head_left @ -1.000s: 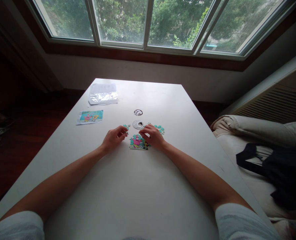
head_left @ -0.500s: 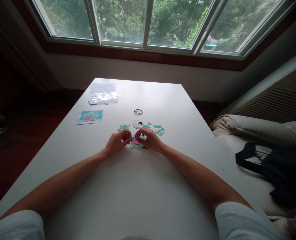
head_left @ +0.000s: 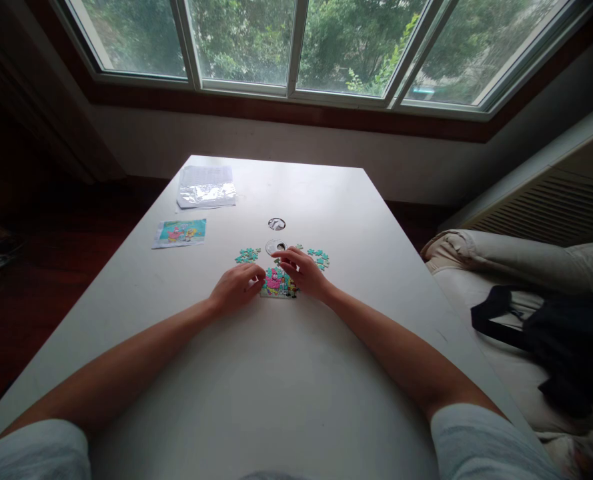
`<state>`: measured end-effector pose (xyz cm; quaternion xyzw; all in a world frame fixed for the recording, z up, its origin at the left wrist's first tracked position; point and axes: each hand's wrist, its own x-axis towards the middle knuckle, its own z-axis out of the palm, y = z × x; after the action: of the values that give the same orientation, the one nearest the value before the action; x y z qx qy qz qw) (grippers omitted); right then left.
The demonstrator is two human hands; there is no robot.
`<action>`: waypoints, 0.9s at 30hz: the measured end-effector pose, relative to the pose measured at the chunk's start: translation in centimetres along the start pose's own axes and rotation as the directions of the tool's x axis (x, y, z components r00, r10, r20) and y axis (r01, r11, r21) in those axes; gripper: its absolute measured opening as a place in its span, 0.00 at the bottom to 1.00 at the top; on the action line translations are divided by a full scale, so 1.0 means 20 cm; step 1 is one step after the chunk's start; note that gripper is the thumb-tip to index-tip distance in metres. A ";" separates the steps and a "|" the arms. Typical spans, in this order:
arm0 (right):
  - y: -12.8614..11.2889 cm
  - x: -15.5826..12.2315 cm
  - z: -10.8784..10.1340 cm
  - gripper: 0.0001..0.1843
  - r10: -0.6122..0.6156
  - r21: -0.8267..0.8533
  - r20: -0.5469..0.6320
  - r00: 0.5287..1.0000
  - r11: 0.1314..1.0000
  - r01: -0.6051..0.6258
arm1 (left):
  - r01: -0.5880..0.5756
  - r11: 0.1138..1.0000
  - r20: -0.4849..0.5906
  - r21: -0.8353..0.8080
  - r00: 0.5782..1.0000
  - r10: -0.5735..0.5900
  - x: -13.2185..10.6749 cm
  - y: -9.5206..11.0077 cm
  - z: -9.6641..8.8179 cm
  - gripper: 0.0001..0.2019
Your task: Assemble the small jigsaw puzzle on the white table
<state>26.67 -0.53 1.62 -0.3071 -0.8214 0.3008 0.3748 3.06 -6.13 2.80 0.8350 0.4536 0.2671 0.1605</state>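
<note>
A partly assembled jigsaw puzzle (head_left: 276, 285) with a pink cartoon figure lies flat on the white table (head_left: 286, 373). At its left edge is my left hand (head_left: 237, 288), fingers loosely bent with a gap to the thumb; nothing shows in it. My right hand (head_left: 307, 275) hovers over the upper right part of the puzzle, its fingers stretched out and apart, and hides some pieces. Loose teal puzzle pieces (head_left: 247, 255) lie beyond my left hand. More loose pieces (head_left: 319, 257) lie beyond the right one.
Just past the puzzle are a round silver-white disc (head_left: 272, 248) and a smaller round shiny item (head_left: 277, 225). A cartoon picture sheet (head_left: 181, 233) lies to the left, with papers and a clear plastic bag (head_left: 207, 188) behind it. A dark bag (head_left: 571, 333) rests on the seat at right.
My fingers have parted over the puzzle, uncovering more of its picture. The right hand has lifted its fingers up and away; my left hand has eased slightly back to the left edge.
</note>
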 end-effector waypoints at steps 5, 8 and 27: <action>0.07 0.00 -0.02 0.11 0.141 0.030 -0.133 0.981 0.990 -0.139 | -0.287 0.954 0.171 0.081 0.947 0.271 -0.01 0.00 0.00 0.16; 0.09 0.00 -0.02 0.11 0.219 0.061 -0.170 0.961 0.975 -0.212 | -0.356 0.931 0.219 0.081 0.918 0.332 -0.02 -0.01 -0.01 0.21; 0.11 -0.01 -0.01 0.07 0.166 -0.163 -0.021 0.986 0.972 -0.167 | -0.438 0.882 0.277 0.175 0.881 0.383 -0.02 -0.02 -0.01 0.20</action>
<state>27.56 0.79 0.02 -0.4059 -0.8134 0.2612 0.3245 2.58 -6.18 2.60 0.9509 0.2710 0.1395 0.0533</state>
